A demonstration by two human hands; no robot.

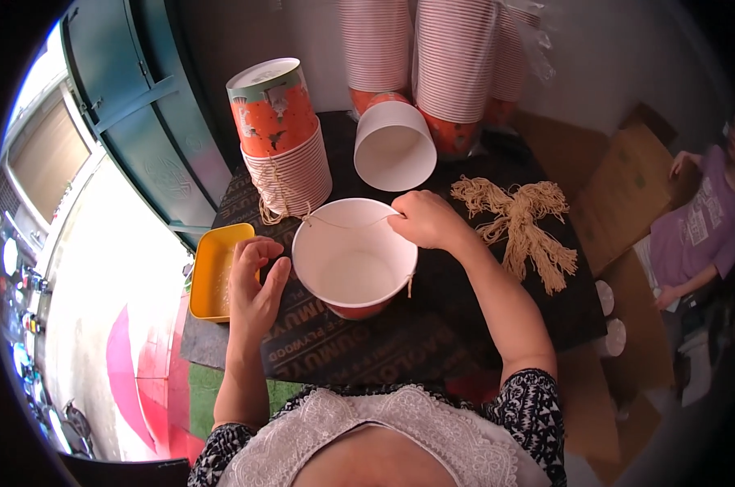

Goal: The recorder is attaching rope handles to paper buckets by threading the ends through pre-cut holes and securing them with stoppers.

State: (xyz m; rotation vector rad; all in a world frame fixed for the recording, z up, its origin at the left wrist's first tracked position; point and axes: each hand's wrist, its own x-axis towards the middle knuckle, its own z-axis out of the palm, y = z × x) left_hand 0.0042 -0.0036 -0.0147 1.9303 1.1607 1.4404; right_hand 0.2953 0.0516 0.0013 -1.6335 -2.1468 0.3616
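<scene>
Head view: paper bucket (354,264) upright on table (436,325); right hand (423,221) clamped on its rim, at the string's (341,226) end. Left hand (258,288) empty, fingers apart, near yellow tray (198,276); better steadying the bucket's near side.

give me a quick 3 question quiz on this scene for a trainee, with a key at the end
1. Multiple choice: which hand is curled at the rim of the open paper bucket? A) left B) right C) neither
2. True or false: the yellow plastic tray is to the left of that bucket.
3. Short answer: what lies on the dark tabletop, to the right of the bucket?

Key
1. B, the right hand.
2. True.
3. A bundle of tan strings.
</scene>
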